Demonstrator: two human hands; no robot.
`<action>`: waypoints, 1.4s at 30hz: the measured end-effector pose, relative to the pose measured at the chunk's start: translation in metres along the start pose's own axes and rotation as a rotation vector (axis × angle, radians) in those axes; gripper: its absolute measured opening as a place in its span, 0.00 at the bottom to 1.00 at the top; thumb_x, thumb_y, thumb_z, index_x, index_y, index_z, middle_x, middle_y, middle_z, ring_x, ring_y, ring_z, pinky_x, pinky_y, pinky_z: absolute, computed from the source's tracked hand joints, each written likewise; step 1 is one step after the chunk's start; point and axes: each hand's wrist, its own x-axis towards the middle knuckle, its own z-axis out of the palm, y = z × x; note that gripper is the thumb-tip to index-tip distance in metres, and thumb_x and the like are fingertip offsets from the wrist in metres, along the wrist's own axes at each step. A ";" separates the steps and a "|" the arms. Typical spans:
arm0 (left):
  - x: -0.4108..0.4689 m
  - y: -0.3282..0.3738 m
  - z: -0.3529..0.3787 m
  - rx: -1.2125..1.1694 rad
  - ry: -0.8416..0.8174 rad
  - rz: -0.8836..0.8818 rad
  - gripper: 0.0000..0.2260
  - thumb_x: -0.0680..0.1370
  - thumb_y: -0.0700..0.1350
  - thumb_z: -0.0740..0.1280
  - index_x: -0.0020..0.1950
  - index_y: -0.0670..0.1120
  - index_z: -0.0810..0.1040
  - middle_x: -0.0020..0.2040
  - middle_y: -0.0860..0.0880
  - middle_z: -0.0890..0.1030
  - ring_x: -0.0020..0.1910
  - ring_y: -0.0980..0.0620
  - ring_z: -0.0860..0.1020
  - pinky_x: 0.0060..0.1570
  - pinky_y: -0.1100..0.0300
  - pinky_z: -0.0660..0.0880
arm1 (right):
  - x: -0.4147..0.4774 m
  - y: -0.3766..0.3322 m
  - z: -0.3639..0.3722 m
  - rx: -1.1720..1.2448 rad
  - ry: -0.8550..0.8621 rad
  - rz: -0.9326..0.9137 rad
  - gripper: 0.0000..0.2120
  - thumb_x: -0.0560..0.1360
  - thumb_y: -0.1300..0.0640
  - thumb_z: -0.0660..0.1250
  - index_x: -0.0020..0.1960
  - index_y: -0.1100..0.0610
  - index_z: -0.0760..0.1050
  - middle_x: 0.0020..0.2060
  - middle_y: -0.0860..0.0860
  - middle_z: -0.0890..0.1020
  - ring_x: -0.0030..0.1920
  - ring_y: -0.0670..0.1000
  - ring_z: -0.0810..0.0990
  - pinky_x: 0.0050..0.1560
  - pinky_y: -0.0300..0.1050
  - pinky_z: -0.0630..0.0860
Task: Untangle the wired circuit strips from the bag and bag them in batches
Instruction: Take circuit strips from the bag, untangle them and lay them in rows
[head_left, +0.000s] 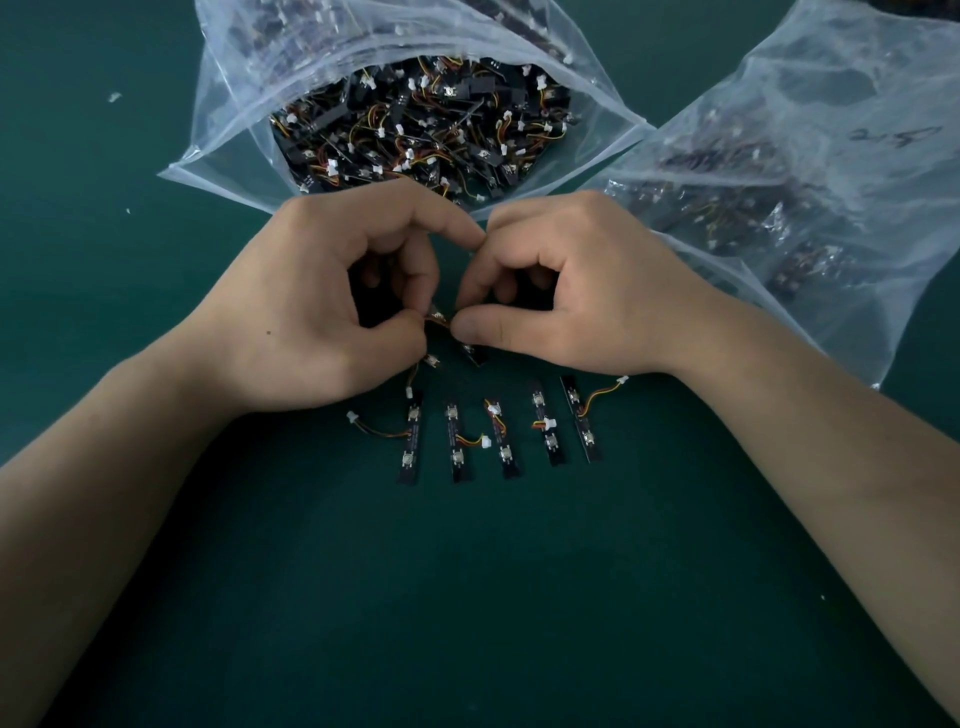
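Pinching perhaps one wired strip (439, 319), left hand (322, 301) and right hand (576, 296) meet above green tabletop (467, 597).

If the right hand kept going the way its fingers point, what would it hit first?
Probably the left hand: the right hand points leftward at it, fingertips almost meeting, with only the tangled wired strip they both pinch between them. Depth is unclear from one view.
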 end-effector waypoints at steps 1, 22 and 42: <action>0.000 0.000 0.000 -0.002 -0.003 0.001 0.24 0.68 0.35 0.69 0.64 0.49 0.80 0.39 0.51 0.80 0.33 0.49 0.76 0.37 0.60 0.72 | 0.000 0.000 0.000 0.000 -0.003 -0.001 0.11 0.74 0.40 0.74 0.47 0.47 0.85 0.40 0.42 0.80 0.40 0.44 0.79 0.41 0.50 0.77; -0.006 0.005 0.002 0.278 0.234 0.041 0.14 0.71 0.39 0.67 0.55 0.46 0.82 0.37 0.54 0.78 0.35 0.51 0.76 0.38 0.53 0.74 | 0.001 0.000 -0.001 -0.008 -0.026 0.011 0.15 0.70 0.35 0.75 0.48 0.45 0.85 0.40 0.40 0.79 0.42 0.42 0.79 0.43 0.50 0.78; -0.023 0.005 0.008 0.188 0.242 -0.054 0.09 0.73 0.43 0.71 0.53 0.50 0.84 0.44 0.58 0.84 0.35 0.47 0.77 0.38 0.55 0.74 | 0.001 0.000 -0.001 -0.016 -0.024 0.015 0.14 0.71 0.37 0.77 0.48 0.46 0.85 0.40 0.40 0.79 0.41 0.43 0.78 0.42 0.50 0.77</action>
